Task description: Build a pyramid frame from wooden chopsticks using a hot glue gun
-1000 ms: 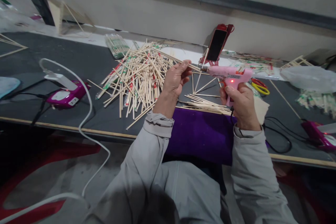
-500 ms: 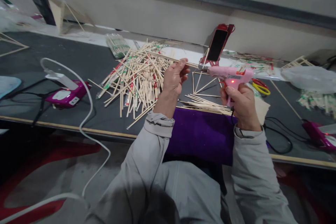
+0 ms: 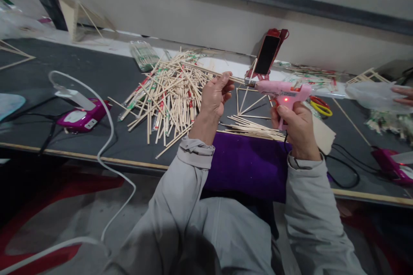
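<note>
Firstly, at the left of the frame, a magenta power strip lies flat on the dark bench; a white plug sits in it, and its white cable loops down over the bench edge, apart from both hands.

Left of centre, wooden sticks form a loose pile, presumably placed there as stock within reach of the left hand. That hand is closed in a pinch, thumb against fingers, on at least one thin stick; the exact count cannot be told. The stick's end points right, a grip that appears chosen to expose the tip.

Beyond the left hand, near centre, a stick frame lies on the bench. Below it, a neater bundle lies roughly parallel, probably for easy picking. A phone leans upright on a red stand behind.

Right of centre, the right hand is wrapped around the handle of a pink glue gun, red light lit. Its nozzle faces left, level with the stick's end; contact cannot be confirmed. Scissors lie just beside the gun.

At the right edge, another person's hand is at a plastic bag.
</note>
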Tool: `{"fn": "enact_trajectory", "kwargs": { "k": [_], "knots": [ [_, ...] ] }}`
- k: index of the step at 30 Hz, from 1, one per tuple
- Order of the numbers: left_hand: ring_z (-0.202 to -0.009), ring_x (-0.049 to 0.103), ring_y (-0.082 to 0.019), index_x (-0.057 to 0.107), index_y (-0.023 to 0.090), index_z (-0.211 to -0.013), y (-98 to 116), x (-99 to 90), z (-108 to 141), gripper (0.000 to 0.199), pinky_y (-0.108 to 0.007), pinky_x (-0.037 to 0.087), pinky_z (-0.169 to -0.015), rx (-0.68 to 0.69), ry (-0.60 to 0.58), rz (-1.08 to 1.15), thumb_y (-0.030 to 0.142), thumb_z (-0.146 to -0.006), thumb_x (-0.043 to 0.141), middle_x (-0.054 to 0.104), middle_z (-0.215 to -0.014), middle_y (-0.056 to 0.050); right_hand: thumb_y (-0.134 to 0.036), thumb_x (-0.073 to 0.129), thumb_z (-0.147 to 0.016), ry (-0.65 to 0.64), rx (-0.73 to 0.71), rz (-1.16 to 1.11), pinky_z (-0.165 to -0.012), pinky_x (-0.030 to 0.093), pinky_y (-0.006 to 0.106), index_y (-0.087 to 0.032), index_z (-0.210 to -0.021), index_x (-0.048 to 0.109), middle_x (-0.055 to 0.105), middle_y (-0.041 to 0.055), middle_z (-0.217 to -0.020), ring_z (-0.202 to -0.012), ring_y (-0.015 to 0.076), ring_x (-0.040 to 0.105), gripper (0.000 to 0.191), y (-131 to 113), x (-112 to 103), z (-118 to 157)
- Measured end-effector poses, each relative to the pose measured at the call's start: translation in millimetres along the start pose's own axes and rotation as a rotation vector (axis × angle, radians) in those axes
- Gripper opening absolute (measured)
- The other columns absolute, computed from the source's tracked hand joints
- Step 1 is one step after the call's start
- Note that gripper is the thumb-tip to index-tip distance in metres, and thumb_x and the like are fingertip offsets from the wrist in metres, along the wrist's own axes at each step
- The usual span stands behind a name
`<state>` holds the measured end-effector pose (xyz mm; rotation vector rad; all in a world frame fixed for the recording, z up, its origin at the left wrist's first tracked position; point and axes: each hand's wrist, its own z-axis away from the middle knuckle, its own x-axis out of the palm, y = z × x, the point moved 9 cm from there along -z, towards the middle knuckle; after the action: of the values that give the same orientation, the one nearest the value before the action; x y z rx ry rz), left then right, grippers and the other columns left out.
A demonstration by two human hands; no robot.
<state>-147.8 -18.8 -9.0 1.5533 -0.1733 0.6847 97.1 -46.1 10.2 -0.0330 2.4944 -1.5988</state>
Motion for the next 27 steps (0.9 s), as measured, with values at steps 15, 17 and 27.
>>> {"fn": "enact_trajectory", "kwargs": {
  "k": [15,17,27],
  "knots": [
    [-0.065,0.068,-0.006,0.077,0.022,-0.085,-1.9,5.7,2.6,0.019,-0.014,0.045,-0.053,-0.007,-0.031,-0.011,0.038,-0.089,0.085,0.075,-0.078,0.002,-0.039,0.072,-0.09,-0.004,-0.035,0.035,-0.051,0.034,0.028,-0.022,-0.066,0.06,0.059,-0.0025,-0.055,-0.049,0.0116,0.049,0.032,-7.7,1.8,0.8],
    [-0.065,0.067,-0.006,0.077,0.022,-0.085,-1.8,5.7,2.6,0.019,-0.014,0.045,-0.053,-0.002,-0.027,-0.008,0.038,-0.088,0.086,0.075,-0.077,0.002,-0.038,0.071,-0.091,-0.024,-0.043,0.05,-0.051,0.034,0.029,-0.022,-0.061,0.058,0.058,-0.002,-0.054,-0.049,0.0115,0.049,0.036,-9.6,4.0,1.0],
    [-0.068,0.069,-0.008,0.076,0.023,-0.086,0.0,0.6,0.1,0.027,-0.015,0.047,-0.054,0.01,0.002,-0.004,0.045,-0.082,0.091,0.074,-0.074,0.002,-0.041,0.07,-0.09,0.006,-0.019,0.045,-0.05,0.033,0.029,-0.022,-0.067,0.06,0.059,-0.002,-0.057,-0.05,0.0121,0.049,0.031,-5.4,0.5,1.8]
  ]
}}
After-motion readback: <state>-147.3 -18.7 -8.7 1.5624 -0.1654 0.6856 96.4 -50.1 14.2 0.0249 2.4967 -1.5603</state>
